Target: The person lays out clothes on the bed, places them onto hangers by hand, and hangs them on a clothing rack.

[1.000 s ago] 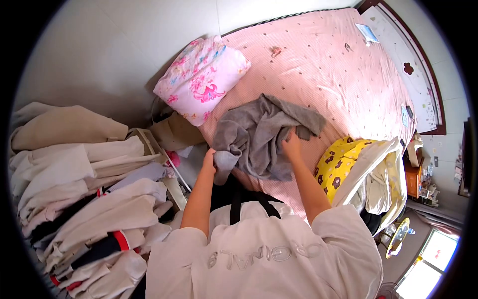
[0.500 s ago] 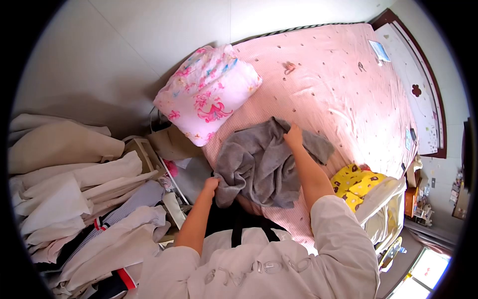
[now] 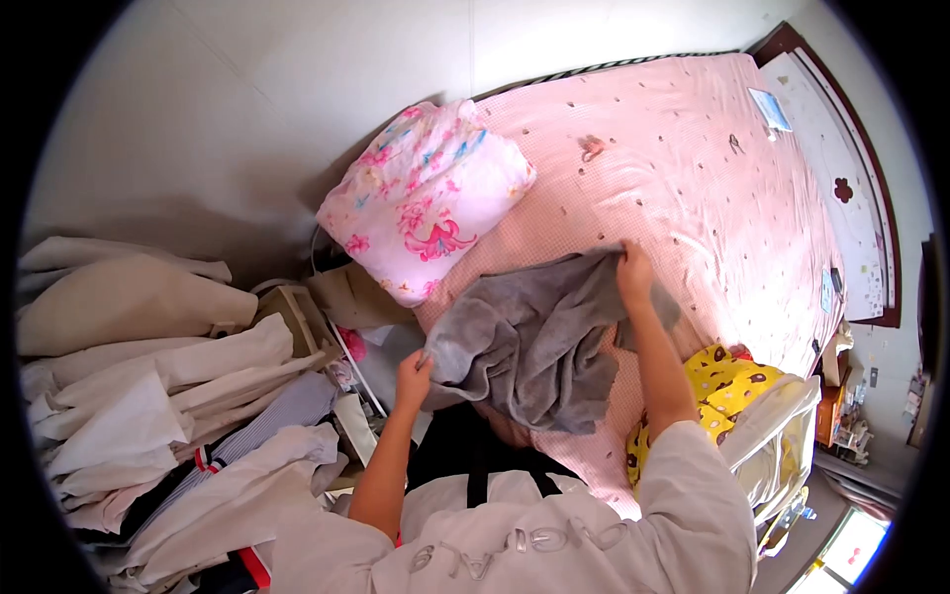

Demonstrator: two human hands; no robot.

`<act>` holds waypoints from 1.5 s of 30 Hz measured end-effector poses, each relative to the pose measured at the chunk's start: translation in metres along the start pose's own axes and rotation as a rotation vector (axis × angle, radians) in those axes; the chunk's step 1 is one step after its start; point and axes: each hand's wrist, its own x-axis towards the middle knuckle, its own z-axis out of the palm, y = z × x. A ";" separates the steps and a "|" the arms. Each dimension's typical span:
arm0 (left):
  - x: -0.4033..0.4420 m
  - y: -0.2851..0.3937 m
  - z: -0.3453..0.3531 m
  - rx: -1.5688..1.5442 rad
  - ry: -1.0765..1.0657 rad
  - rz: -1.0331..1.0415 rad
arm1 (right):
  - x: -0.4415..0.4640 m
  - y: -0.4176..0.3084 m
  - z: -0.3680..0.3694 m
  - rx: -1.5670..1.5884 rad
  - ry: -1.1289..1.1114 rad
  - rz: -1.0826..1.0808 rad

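Note:
A crumpled grey cloth (image 3: 534,342) is stretched between my two hands over the near edge of the pink bed (image 3: 633,158). My left hand (image 3: 415,376) is closed on its left edge. Closed on its upper right edge is my right hand (image 3: 634,272), with part of the cloth lying on the bed behind the wrist. Folds hang down in the middle of the cloth. The floral pillow (image 3: 426,203) lies just beyond it, to the upper left.
Piled light garments (image 3: 148,416) fill the left side beside an open wooden drawer or frame (image 3: 297,322). A yellow patterned cloth (image 3: 727,386) sits by a white-draped basket (image 3: 777,431) at right. Small items lie on the bed, including a pink one (image 3: 591,148).
My right hand has moved right and drawn the cloth's upper edge out, so the cloth is spread wider. My left hand still holds its left edge. The camera view has shifted.

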 end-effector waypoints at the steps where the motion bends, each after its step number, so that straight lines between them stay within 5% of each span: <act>1: -0.005 0.029 -0.010 0.063 0.036 0.011 | 0.015 0.007 -0.008 -0.050 -0.033 -0.048; 5: 0.032 0.049 -0.044 0.022 0.266 0.078 | 0.107 -0.018 -0.040 -0.117 -0.071 -0.026; 10: 0.114 0.055 -0.051 -0.159 0.369 0.203 | 0.169 -0.040 -0.020 0.015 -0.016 0.353; 12: 0.138 0.044 -0.034 -0.256 0.459 0.228 | 0.152 -0.033 0.008 0.042 0.018 0.325; 15: 0.117 0.041 -0.001 0.210 0.561 0.271 | 0.065 -0.030 0.022 0.083 -0.007 0.241; 17: 0.078 0.039 0.033 0.145 0.488 0.307 | -0.011 -0.029 0.005 0.164 0.019 0.238; 19: 0.029 0.025 0.075 -0.038 0.263 0.125 | -0.115 0.005 0.017 0.002 0.000 0.297; 20: 0.007 -0.013 0.103 0.116 0.178 0.181 | -0.161 0.003 0.005 -0.007 -0.026 0.460; 21: -0.020 -0.023 0.115 0.131 -0.104 0.085 | -0.200 0.000 -0.007 0.002 -0.086 0.548; 22: -0.042 -0.052 0.137 0.092 -0.270 0.228 | -0.230 0.000 -0.019 0.009 -0.142 0.636; 24: -0.095 -0.078 0.173 -0.130 -0.494 -0.073 | -0.289 0.021 -0.008 0.200 -0.240 0.726; 25: -0.108 -0.078 0.180 -0.259 -0.782 -0.182 | -0.299 0.019 -0.014 0.301 -0.281 0.767; 28: -0.116 -0.062 0.185 -0.219 -1.005 -0.314 | -0.270 -0.024 -0.041 0.615 -0.280 0.988; 29: -0.107 -0.071 0.191 -0.174 -0.977 -0.211 | -0.270 -0.016 -0.032 0.710 -0.268 1.085; 32: -0.071 -0.047 0.172 -0.398 -1.003 -0.370 | -0.279 -0.002 -0.009 1.019 -0.249 1.352; 37: -0.061 -0.020 0.163 -0.680 -0.429 -0.708 | -0.268 -0.070 -0.061 1.593 -0.239 1.761; 40: -0.066 -0.028 0.168 -0.983 -0.307 -0.798 | -0.280 -0.074 -0.082 1.836 -0.364 1.633; 45: -0.062 0.000 0.190 -1.080 -0.355 -0.651 | -0.304 -0.038 -0.045 0.951 -0.286 1.328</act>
